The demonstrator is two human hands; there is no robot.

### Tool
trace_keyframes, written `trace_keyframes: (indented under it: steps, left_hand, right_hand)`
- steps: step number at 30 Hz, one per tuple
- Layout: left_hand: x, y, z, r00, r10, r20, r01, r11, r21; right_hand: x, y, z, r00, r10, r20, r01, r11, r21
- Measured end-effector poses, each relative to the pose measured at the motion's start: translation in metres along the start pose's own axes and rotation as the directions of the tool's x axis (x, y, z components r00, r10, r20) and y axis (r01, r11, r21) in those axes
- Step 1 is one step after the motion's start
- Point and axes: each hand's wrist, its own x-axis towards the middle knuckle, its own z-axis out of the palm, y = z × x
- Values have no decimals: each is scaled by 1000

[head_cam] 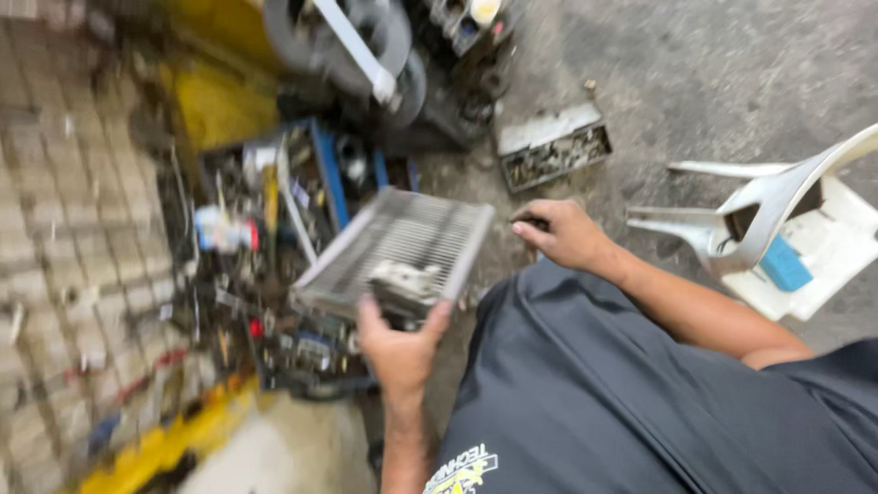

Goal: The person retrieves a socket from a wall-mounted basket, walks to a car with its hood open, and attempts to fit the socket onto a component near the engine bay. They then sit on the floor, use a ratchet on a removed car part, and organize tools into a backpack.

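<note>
Above the cluttered floor, left hand (399, 352) fingers grasp the finned radiator core's (398, 247) near edge.

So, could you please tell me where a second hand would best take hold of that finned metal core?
Probably the far end frame, coming from above the toolbox side. The finned metal core lies tilted, its near edge already gripped by the left hand at the fitting block. The fins look thin, so solid side rails seem safer. The right hand is off it, holding something small and dark.
</note>
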Motion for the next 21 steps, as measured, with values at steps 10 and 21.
trace_keyframes:
  steps: [10, 21]
  left_hand:
    - [140, 169, 237, 838, 295, 458, -209, 950, -231]
    - [402, 310, 489, 596, 504, 625, -327, 863, -384]
  right_hand:
    - [85, 99, -242, 902, 243, -357, -238, 969, 58]
    - [299, 164, -443, 815, 309, -491, -235, 950, 208]
